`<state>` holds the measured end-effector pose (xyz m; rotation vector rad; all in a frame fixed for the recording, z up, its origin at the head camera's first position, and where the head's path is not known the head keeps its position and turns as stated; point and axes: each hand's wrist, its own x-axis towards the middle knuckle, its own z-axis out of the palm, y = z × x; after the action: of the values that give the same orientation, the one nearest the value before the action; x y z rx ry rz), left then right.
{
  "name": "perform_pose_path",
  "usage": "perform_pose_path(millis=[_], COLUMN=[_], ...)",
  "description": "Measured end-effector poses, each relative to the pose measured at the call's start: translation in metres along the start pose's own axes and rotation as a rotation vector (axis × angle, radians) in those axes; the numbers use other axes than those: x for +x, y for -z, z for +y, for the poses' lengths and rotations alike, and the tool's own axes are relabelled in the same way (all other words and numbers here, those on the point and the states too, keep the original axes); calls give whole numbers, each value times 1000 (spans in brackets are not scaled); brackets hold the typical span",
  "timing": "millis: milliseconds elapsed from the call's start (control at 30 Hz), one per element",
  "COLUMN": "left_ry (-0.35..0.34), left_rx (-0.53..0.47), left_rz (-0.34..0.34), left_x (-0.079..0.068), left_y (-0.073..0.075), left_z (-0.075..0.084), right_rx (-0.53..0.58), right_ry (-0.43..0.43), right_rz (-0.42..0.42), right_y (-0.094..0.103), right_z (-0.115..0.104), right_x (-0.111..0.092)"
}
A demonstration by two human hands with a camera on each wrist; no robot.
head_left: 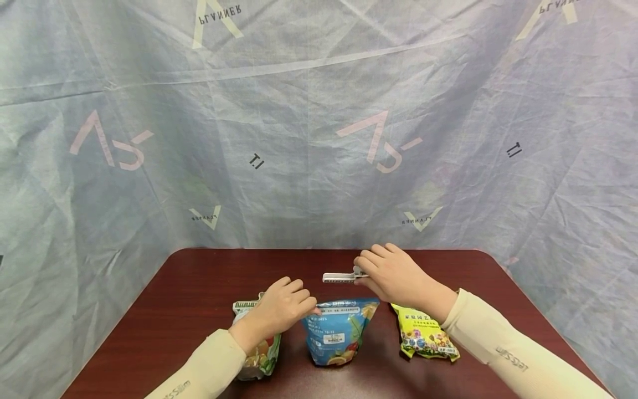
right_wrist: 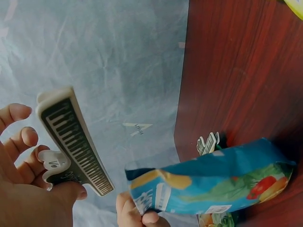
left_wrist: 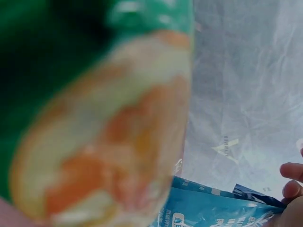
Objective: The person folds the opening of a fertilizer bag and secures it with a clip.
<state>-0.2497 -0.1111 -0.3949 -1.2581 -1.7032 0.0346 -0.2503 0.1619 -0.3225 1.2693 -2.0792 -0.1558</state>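
A blue pouch [head_left: 333, 331] with vegetable pictures stands upright at the middle front of the table. My left hand [head_left: 280, 306] pinches its upper left corner. My right hand [head_left: 391, 272] holds a white bag clip [right_wrist: 75, 142] with a dark comb-like pattern, between thumb and fingers. That clip is above the pouch's top edge, apart from it. To the left, partly behind my left forearm, stands a green bag [head_left: 256, 363]; it fills much of the left wrist view, blurred. A similar clip [head_left: 246, 304] sits at the green bag's top.
A yellow bag [head_left: 426, 335] with flower pictures lies right of the blue pouch, partly under my right forearm. The dark red table [head_left: 199, 277] has rounded far corners. Behind it hangs a grey printed cloth [head_left: 299, 122].
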Motion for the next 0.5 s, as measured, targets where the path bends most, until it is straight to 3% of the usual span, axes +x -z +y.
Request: perform_pose_path(millis=[500], left_ry=[-12], left_rx=[-8], left_rz=[-8], left_x=[1], left_y=[-7], left_z=[-6], right_rx=[50], right_ry=[10], right_rz=[60], right_y=[10], right_z=[-1], right_x=[-5])
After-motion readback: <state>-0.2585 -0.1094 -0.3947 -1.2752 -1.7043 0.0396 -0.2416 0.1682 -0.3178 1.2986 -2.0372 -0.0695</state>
